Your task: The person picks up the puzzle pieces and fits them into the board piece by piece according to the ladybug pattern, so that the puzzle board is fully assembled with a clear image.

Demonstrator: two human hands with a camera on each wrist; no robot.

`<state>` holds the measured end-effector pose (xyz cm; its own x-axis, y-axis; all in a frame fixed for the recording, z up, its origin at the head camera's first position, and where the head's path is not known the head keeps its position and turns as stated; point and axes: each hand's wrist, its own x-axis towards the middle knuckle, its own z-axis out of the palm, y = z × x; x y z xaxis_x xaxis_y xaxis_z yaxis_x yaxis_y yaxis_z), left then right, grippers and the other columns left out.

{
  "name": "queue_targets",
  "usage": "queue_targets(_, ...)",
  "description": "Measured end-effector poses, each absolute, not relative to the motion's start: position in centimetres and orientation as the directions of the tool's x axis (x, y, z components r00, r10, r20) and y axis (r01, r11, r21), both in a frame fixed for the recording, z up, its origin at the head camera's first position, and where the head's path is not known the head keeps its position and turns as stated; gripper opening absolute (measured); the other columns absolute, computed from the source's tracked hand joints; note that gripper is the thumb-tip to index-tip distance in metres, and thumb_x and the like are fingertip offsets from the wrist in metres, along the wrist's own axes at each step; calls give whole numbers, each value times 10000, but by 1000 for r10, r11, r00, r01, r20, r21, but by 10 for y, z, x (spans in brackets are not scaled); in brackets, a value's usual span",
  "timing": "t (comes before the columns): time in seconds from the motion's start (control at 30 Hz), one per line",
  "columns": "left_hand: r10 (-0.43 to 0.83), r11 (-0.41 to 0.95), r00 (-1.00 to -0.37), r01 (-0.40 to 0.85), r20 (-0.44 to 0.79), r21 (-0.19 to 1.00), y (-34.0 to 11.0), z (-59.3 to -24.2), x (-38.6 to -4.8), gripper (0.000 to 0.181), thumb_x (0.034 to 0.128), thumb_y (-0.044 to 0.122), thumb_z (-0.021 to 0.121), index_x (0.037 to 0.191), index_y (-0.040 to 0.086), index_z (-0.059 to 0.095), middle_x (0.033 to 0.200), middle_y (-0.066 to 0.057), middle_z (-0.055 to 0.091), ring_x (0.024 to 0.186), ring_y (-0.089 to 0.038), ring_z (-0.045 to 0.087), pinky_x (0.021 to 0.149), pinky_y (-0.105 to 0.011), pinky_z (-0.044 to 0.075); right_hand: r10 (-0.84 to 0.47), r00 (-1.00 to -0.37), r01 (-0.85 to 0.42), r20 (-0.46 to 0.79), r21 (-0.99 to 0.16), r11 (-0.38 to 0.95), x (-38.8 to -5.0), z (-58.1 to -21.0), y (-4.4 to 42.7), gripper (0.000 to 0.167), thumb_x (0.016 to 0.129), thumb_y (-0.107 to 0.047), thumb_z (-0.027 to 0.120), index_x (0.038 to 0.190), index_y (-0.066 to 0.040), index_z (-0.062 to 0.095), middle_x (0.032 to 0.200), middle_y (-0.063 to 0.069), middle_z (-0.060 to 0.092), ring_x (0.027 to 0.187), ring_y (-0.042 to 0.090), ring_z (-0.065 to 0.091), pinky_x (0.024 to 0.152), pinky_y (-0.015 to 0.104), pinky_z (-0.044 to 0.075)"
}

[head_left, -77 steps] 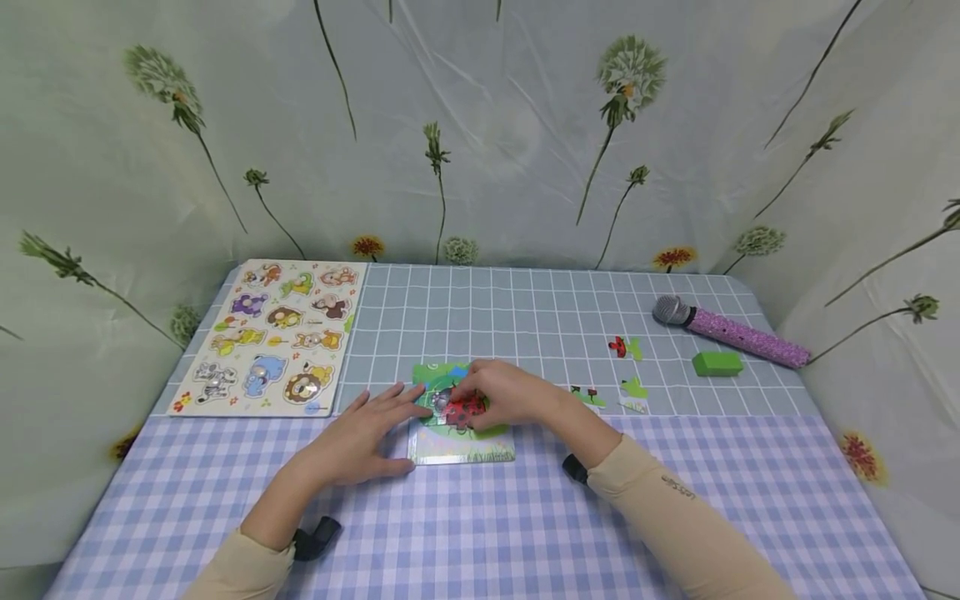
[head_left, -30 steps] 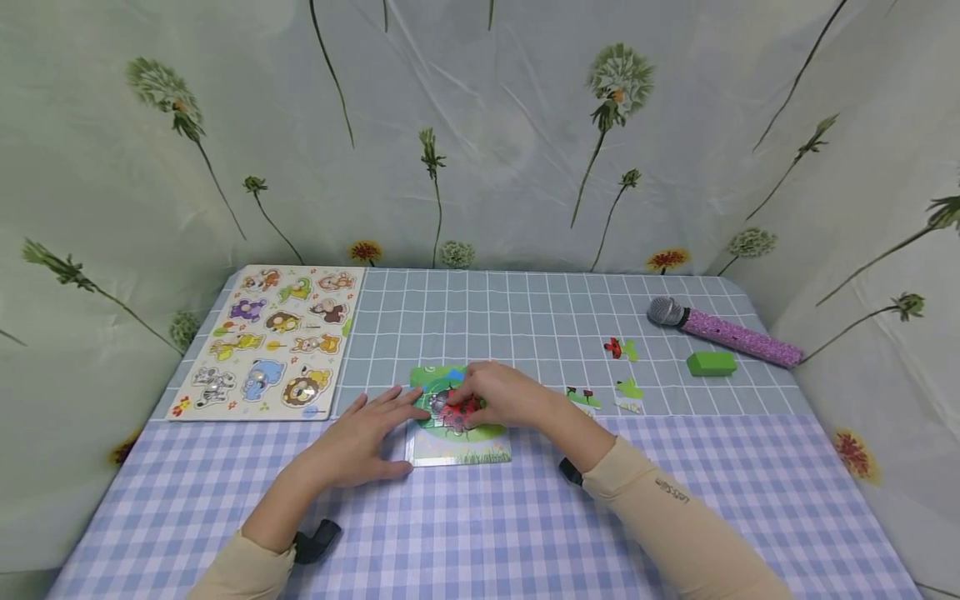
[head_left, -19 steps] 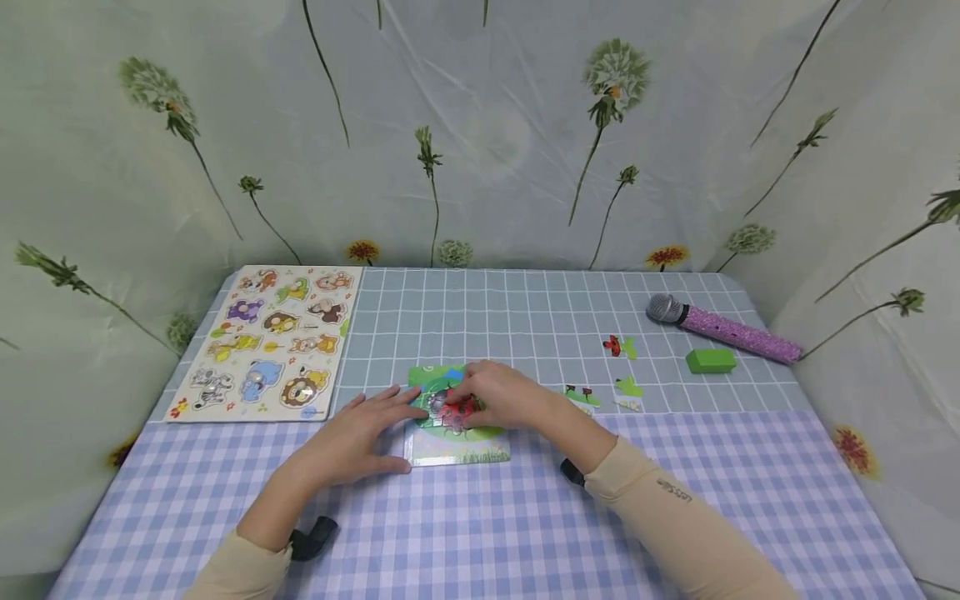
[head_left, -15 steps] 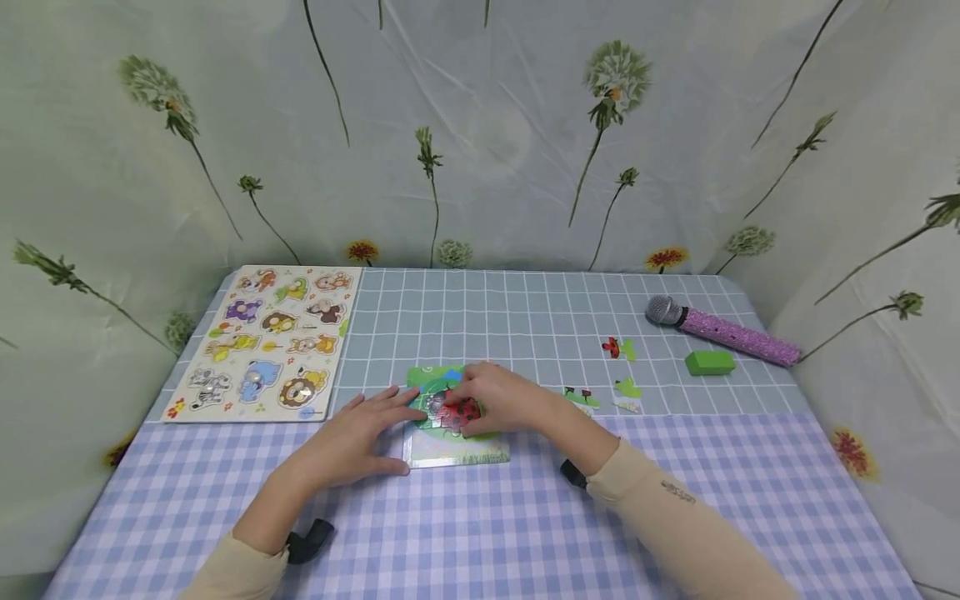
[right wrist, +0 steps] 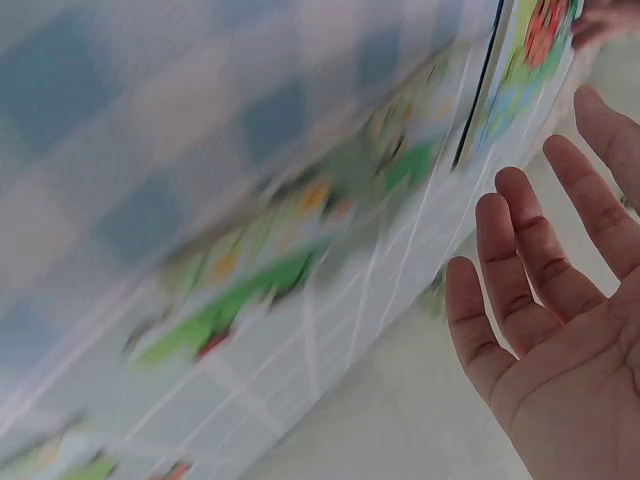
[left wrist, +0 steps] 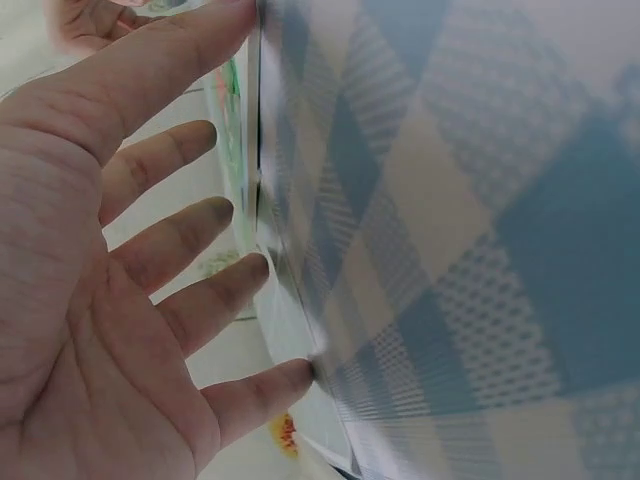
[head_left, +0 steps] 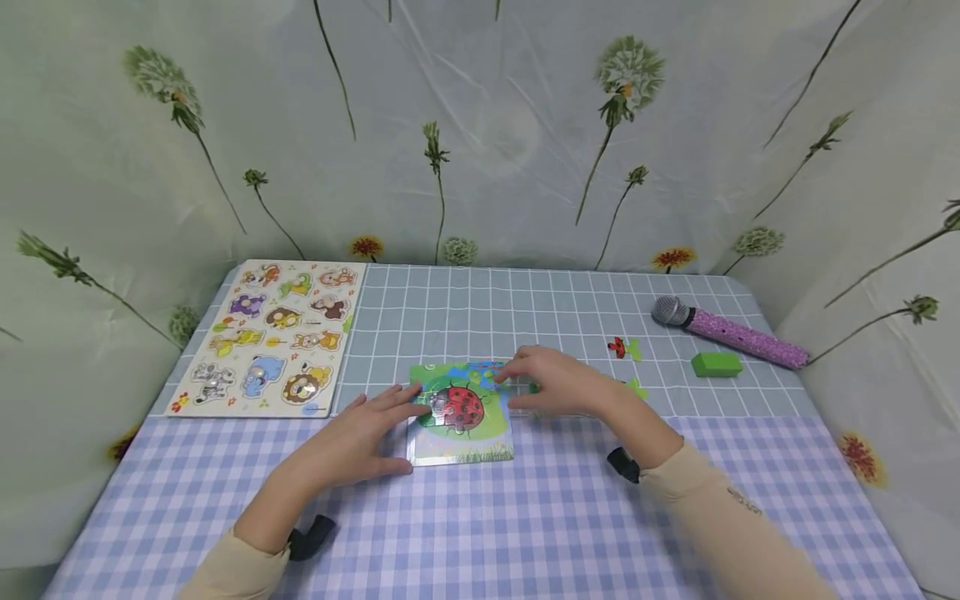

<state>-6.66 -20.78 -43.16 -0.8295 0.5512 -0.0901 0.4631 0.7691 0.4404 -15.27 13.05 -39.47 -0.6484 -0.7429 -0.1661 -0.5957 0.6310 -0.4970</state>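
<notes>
A small ladybug jigsaw puzzle (head_left: 480, 446) lies in its tray at the middle of the table, the red ladybug in full view. My left hand (head_left: 356, 437) rests with spread, straight fingers at the puzzle's left side, fingertips touching its edge; the left wrist view shows the palm bare. My right hand (head_left: 558, 383) hovers just off the puzzle's right edge, fingers loosely extended and holding nothing in the right wrist view. Below it lie loose puzzle pieces (right wrist: 225, 300), partly hidden by the hand in the head view. Farther right is a red and green piece (head_left: 624, 348).
An animal knob puzzle board (head_left: 262, 342) stands at the back left. A glittery purple microphone (head_left: 738, 333) and a green block (head_left: 717, 364) lie at the right. Grey grid mat covers the far half, checked cloth (head_left: 480, 533) the near half.
My right hand has lifted off the ladybug and moved right, letting go of the piece there. My left hand stays at the puzzle's left edge.
</notes>
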Motion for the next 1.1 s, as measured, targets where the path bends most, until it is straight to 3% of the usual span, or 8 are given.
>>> queue_targets(0.2, 575, 755, -815, 495, -71, 430, -201, -426, -68, 788, 848, 425, 910, 1541, 221, 595, 1723, -121, 415, 1585, -434, 397, 1169, -806, 355, -672, -718, -518, -180, -507, 689, -159, -392, 168, 387, 1004, -246, 767, 1352, -79, 737, 1300, 96, 723, 1191, 300, 683, 1015, 491, 582)
queue_targets(0.6, 653, 707, -752, 562, -91, 429, -184, -426, -80, 808, 876, 429, 886, 1586, 233, 554, 1747, -99, 371, 1618, -429, 334, 1199, -806, 315, -529, -832, -413, -167, -451, 791, -173, -392, 239, 473, 999, -233, 764, 1418, -33, 672, 1182, 178, 667, 1078, 336, 648, 926, 528, 565)
queue_targets(0.7, 667, 701, -739, 578, -98, 418, -181, -427, -82, 803, 879, 455, 876, 1586, 252, 555, 1747, -89, 373, 1621, -426, 331, 1192, -816, 315, -492, -854, -390, -168, -418, 821, -177, -392, 252, 531, 1001, -232, 763, 1467, -18, 625, 1277, 266, 641, 1138, 415, 624, 969, 590, 550)
queue_targets(0.83, 671, 703, -733, 581, -113, 409, -177, -428, -84, 782, 881, 479, 867, 1574, 274, 570, 1749, -76, 373, 1623, -427, 326, 1184, -827, 312, -433, -883, -354, -181, -351, 867, -180, -393, 266, 616, 991, -261, 776, 1524, -31, 573, 1473, 362, 550, 1334, 542, 551, 1088, 710, 490)
queue_targets(1.1, 671, 708, -728, 575, -138, 411, -175, -427, -85, 724, 888, 464, 865, 1540, 280, 608, 1745, -86, 380, 1626, -437, 315, 1157, -856, 311, -404, -892, -325, -203, -333, 885, -187, -396, 282, 654, 965, -250, 811, 1536, -51, 563, 1436, 379, 549, 1273, 543, 593, 1045, 708, 521)
